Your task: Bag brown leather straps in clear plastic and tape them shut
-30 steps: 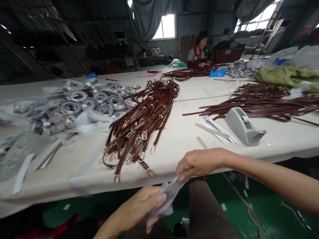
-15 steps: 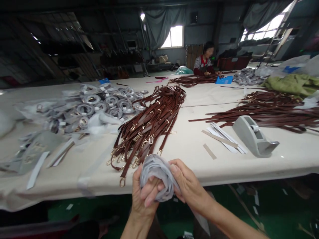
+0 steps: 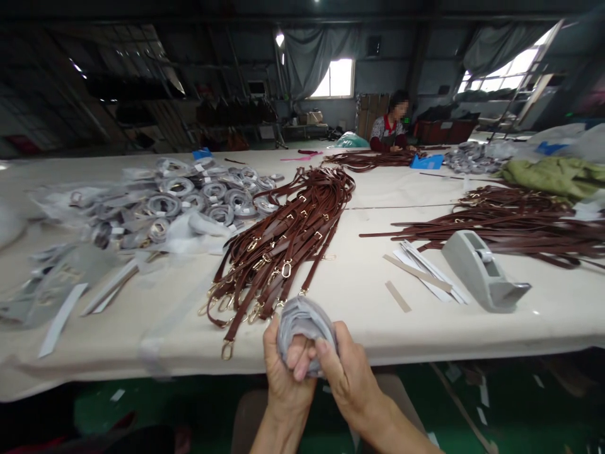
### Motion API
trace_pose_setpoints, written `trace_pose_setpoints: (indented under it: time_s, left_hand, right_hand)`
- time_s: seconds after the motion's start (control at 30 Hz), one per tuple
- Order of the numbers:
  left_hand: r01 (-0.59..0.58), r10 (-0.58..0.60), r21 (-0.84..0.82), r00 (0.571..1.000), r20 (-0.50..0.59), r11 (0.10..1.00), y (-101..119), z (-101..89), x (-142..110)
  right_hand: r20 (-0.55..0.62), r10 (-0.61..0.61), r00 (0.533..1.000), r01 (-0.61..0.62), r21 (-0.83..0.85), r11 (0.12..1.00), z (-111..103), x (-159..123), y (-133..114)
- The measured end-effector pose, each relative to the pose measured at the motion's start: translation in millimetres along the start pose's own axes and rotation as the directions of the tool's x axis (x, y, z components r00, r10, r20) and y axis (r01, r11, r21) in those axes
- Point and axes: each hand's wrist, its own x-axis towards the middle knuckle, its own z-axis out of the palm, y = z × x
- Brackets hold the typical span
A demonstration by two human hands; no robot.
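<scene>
Between both hands is a coil wrapped in greyish see-through plastic [image 3: 305, 315], held just off the table's front edge. My left hand [image 3: 288, 372] grips it from the left, its fingers poking through the middle of the ring. On the right side my right hand [image 3: 347, 372] is closed around the coil, thumb pressed on its near rim. What lies inside the plastic cannot be made out. Just beyond the hands lies a heap of brown leather straps [image 3: 288, 233] with gold-coloured clasps and buckles.
Many plastic-wrapped coils [image 3: 189, 195] lie on the left of the table [image 3: 368, 302]. A grey tape dispenser [image 3: 482, 271] stands at the right, beside paper strips [image 3: 428, 271]. More brown straps [image 3: 501, 224] lie behind it. Across the table sits another person [image 3: 390, 129].
The loose plastic hanging below my right hand has been drawn in around the coil, which looks tighter. Both hands have shifted slightly right in view.
</scene>
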Motion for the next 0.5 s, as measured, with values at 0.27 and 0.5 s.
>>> trace_pose_setpoints:
  time_s: [0.27,0.5]
  left_hand:
    - [-0.087,0.113,0.440,0.993,-0.033,0.894,12,-9.3,15]
    - [-0.464,-0.325,0.835,0.871,0.369,-0.295,69,34.4,56]
  right_hand:
    - [0.059,-0.385,0.921,0.298,-0.743,0.599,-35,26,23]
    - [0.355,-0.537,0.765,0.481,-0.870,0.110,-66,74,47]
